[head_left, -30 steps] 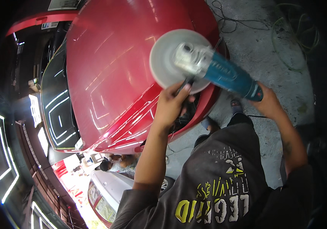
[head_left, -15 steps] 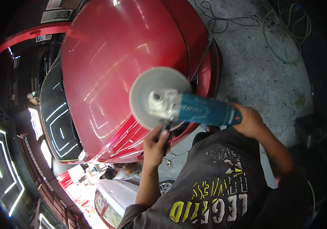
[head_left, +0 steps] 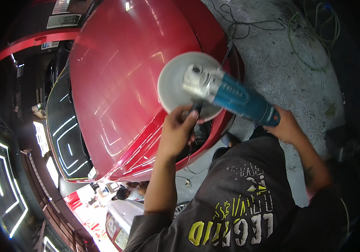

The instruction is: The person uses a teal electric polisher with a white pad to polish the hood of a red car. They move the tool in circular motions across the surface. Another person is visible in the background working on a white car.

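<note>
A teal power polisher (head_left: 241,95) with a silver gear head lies across the front of a red car hood (head_left: 125,63). Its round whitish pad (head_left: 172,80) is over the paint near the hood's front edge; whether it presses on the surface is hard to tell. My left hand (head_left: 179,130) is closed round the black side handle (head_left: 196,108). At the rear end of the body my right hand (head_left: 285,125) grips the polisher, its fingers partly hidden beneath. Glossy light reflections run over the hood around the pad.
The car's dark windshield (head_left: 66,126) is at the left. A black cable (head_left: 234,25) and a coiled green hose (head_left: 314,63) lie on the grey concrete floor (head_left: 268,63). Beyond the hood's lower edge, another person (head_left: 134,193) is beside a silver car (head_left: 123,214).
Both hands have moved the polisher up and to the right, toward the hood's front edge. Its rear end has tilted lower relative to the pad.
</note>
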`<state>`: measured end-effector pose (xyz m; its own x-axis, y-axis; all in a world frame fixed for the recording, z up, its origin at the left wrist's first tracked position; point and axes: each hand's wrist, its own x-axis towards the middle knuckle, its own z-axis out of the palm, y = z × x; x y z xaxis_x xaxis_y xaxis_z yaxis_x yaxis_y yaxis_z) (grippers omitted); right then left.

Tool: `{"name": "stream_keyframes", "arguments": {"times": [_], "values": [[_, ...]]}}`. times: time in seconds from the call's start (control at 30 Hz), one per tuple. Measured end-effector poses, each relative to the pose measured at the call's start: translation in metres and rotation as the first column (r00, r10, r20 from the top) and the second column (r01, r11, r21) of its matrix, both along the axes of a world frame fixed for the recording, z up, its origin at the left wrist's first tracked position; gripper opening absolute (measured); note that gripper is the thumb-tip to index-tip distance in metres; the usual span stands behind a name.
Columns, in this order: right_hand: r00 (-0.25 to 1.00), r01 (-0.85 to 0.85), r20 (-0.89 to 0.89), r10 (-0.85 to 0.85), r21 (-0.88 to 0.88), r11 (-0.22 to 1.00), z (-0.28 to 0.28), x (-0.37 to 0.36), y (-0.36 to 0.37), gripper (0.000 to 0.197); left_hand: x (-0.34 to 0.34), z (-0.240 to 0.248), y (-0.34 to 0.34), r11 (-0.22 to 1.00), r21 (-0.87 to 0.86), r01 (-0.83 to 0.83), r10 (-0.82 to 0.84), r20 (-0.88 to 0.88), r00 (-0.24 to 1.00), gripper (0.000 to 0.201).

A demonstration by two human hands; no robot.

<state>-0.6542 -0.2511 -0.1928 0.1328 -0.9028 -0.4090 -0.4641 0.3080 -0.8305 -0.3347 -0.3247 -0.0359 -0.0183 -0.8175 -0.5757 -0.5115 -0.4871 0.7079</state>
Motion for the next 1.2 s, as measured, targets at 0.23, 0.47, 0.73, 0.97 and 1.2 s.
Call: {"name": "stream_keyframes", "arguments": {"times": [0.23,0.47,0.73,0.97,1.2], "values": [[0.999,0.046,0.008,-0.045,-0.052,0.998,-0.029,0.016,0.013,0.061,0.007,-0.009,0.013,0.999,-0.031,-0.01,0.011,0.016,1.0,0.041],[0.994,0.047,0.103,-0.038,-0.08,0.996,-0.104,0.032,0.033,0.064,0.016,-0.054,0.06,0.981,-0.184,0.065,-0.049,0.091,0.995,0.045],[0.993,-0.004,0.119,0.013,-0.076,0.997,-0.161,0.046,0.044,0.07,0.022,-0.089,0.097,0.952,-0.307,0.002,0.025,0.085,0.996,0.038],[0.96,0.053,0.275,-0.051,0.0,0.999,-0.14,0.016,0.004,0.072,-0.019,-0.076,0.042,0.93,-0.33,0.164,-0.08,0.256,0.963,0.037],[0.991,-0.084,0.099,0.093,-0.087,0.993,-0.114,0.033,0.023,0.07,0.019,-0.075,0.113,0.966,-0.245,-0.084,0.097,0.044,0.994,0.04]]}}
